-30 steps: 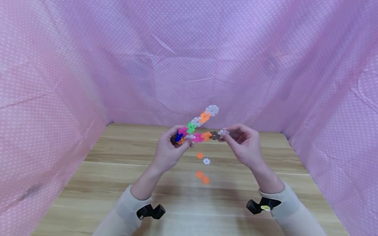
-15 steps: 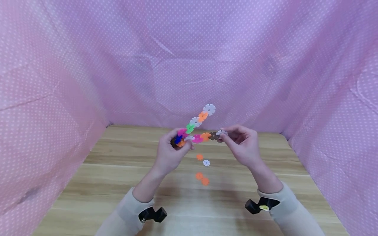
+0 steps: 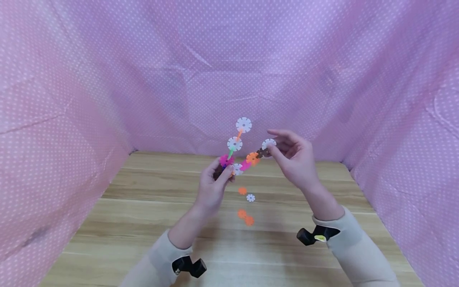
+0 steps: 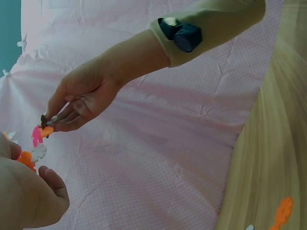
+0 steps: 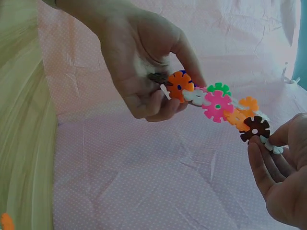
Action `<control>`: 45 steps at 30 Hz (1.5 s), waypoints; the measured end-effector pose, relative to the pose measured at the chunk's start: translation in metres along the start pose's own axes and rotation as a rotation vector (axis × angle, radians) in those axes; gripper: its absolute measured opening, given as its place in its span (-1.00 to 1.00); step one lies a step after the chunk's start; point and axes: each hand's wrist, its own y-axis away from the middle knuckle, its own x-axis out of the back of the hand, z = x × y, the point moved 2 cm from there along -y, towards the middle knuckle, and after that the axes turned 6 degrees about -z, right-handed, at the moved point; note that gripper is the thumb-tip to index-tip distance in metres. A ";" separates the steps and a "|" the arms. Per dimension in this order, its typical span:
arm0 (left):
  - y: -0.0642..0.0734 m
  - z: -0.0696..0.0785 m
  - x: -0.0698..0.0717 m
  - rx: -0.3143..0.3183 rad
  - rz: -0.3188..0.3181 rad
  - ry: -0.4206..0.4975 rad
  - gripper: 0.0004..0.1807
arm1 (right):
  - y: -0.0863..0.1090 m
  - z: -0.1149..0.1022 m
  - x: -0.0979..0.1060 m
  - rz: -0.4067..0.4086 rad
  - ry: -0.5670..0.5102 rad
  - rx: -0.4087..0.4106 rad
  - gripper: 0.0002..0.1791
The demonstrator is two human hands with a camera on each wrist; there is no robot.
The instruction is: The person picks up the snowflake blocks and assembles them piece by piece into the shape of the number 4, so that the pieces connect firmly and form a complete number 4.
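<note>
My left hand [image 3: 210,186] grips the bend of a chain of interlocking snowflake discs [image 3: 252,159], thumb on the front. Part of the bend, with brown and blue discs, is hidden behind the fingers. One arm of the chain rises through a green disc to a white disc [image 3: 244,124] at its tip. The other arm slants up to the right through pink, orange and brown discs. At its end my right hand [image 3: 298,164] pinches a white disc [image 3: 269,144] between thumb and fingers. The right wrist view shows this white disc beside a brown disc [image 5: 255,129].
On the wooden table [image 3: 143,223], below the chain in the head view, lie a loose orange disc [image 3: 242,191], a white disc [image 3: 250,198] and two orange discs [image 3: 249,220] that overlap. Pink dotted cloth [image 3: 229,87] walls the back and sides.
My right hand has risen, lifting its end of the chain. The chain has turned, so its other arm stands more upright. My left hand has shifted slightly right, keeping its grip.
</note>
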 end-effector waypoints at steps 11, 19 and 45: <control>0.002 -0.011 -0.004 0.051 -0.026 0.065 -0.86 | -0.021 -0.008 -0.006 -0.097 0.032 -0.002 -0.70; 0.003 -0.012 -0.007 0.072 -0.020 0.048 -0.79 | -0.026 -0.006 -0.013 -0.158 0.023 0.016 -0.75; 0.003 -0.004 -0.002 -0.019 -0.007 -0.157 -0.71 | -0.022 -0.003 -0.022 -0.248 0.009 0.052 -0.45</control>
